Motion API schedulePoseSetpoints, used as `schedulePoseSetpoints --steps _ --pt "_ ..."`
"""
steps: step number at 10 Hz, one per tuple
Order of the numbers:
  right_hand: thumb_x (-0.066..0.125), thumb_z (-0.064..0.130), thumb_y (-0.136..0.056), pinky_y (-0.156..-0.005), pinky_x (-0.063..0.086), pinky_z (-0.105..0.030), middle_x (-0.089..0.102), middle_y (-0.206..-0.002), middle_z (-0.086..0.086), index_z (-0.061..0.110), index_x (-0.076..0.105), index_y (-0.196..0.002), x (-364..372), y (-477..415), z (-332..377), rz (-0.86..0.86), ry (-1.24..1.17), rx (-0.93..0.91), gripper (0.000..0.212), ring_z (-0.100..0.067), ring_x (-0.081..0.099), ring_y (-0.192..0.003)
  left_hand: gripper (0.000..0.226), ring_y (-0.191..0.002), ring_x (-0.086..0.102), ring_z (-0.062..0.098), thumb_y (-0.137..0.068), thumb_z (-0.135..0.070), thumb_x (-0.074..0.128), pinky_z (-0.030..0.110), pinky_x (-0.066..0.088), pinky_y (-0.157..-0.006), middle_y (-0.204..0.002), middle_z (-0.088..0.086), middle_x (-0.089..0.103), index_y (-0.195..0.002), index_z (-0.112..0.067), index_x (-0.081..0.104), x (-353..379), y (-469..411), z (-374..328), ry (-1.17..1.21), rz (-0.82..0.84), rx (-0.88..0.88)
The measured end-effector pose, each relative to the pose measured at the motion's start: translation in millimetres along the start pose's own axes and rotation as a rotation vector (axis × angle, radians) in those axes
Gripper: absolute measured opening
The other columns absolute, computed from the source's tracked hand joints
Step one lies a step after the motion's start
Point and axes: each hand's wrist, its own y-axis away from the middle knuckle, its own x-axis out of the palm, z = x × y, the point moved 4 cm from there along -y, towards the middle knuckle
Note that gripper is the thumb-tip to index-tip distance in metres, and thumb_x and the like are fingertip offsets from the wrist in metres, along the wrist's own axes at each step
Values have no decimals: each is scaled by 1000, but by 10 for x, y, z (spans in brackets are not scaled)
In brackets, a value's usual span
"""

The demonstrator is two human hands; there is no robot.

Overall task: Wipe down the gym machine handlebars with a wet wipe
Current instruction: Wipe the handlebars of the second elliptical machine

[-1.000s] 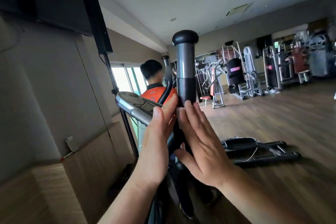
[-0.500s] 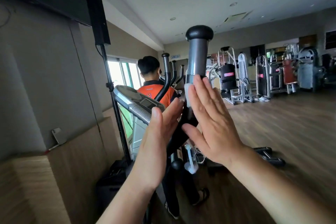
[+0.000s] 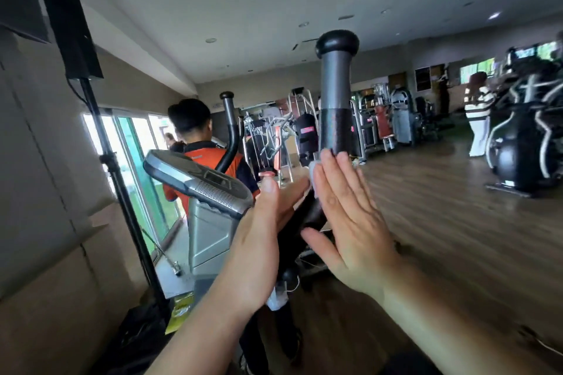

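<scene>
My right hand (image 3: pixel 350 222) flat, fingers straight, pressing wipe (image 3: pixel 313 175) against handlebar (image 3: pixel 336 94), just below dark grip band. My left hand (image 3: pixel 262 240) also flat, palm facing right one, bar between them. Only white edge of wipe shows; probably wrapped round bar. Bar upright, black knob on top. Console (image 3: pixel 198 179) just beside left hand; person (image 3: pixel 198 160) in orange shirt beyond it.

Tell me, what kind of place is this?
It looks like a gym. Weight machines stand in a row along the far wall. Close by is an exercise machine with a tall handlebar and a console with a small screen.
</scene>
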Motion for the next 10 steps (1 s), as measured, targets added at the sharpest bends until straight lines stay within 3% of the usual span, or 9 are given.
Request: schedulePoseSetpoints --steps 1,2,3,4,5,6,7,8,10 --pt "35 50 -108 -133 12 -50 11 -174 -9 6 21 -163 -32 -41 12 38 130 -8 72 -26 5 -164 52 -146 52 14 -91 -76 50 30 43 -117 -127 -18 75 -113 -41 81 -288 -53 420 -111 80 95" --pt "32 54 -108 -133 9 -50 7 -175 -7 8 19 -165 -215 -403 -117 81 251 22 74 -25 2 -164 69 -142 54 7 -81 -91 44 32 39 -117 -129 -21 73 -118 -43 78 -167 105 48 -208 183 83" --pt "38 54 -106 -133 11 -51 8 -176 -6 8 20 -165 -248 -375 -86 169 313 -21 77 -25 2 -165 69 -133 58 -7 -93 -80 27 33 35 -121 -130 -27 71 -128 -41 73 -54 299 -66 -70 110 85" --pt "38 59 -105 -133 11 -52 11 -177 -4 11 21 -166 -255 -239 -95 282 379 -117 79 -23 3 -165 66 -133 61 2 -91 -82 39 38 40 -118 -127 -21 74 -122 -37 77 -94 283 -19 7 104 85" --pt "34 60 -105 -134 1 -48 13 -176 -2 13 22 -166 -408 -504 -214 295 429 -166 78 -21 4 -165 95 -139 59 21 -52 -97 69 42 46 -114 -111 -16 80 -112 -24 78 -318 -54 546 31 120 -20" --pt "36 61 -104 -134 2 -49 8 -177 -1 14 17 -166 -404 -499 -219 356 455 -191 81 -20 0 -165 78 -137 54 -4 -72 -95 53 20 38 -116 -120 -31 71 -125 -41 72 -315 82 318 -290 210 197" --pt "39 60 -104 -133 9 -52 12 -177 -2 15 21 -166 -417 -362 -188 428 503 -275 78 -21 5 -165 59 -143 36 -19 -100 -60 45 3 24 -115 -153 -28 49 -154 -36 48 -190 388 96 -512 108 397" --pt "31 59 -105 -133 5 -51 11 -176 0 17 19 -166 -618 -666 -220 436 567 -246 75 -21 7 -164 61 -149 31 -13 -101 -49 46 3 20 -117 -162 -24 39 -160 -38 34 -196 372 188 -618 153 443" --pt "33 60 -104 -131 5 -48 18 -174 -2 16 25 -165 -573 -499 -39 577 678 -331 76 -22 11 -163 60 -149 35 -8 -106 -40 47 7 25 -118 -163 -26 37 -162 -41 28 -329 331 262 -613 268 520"
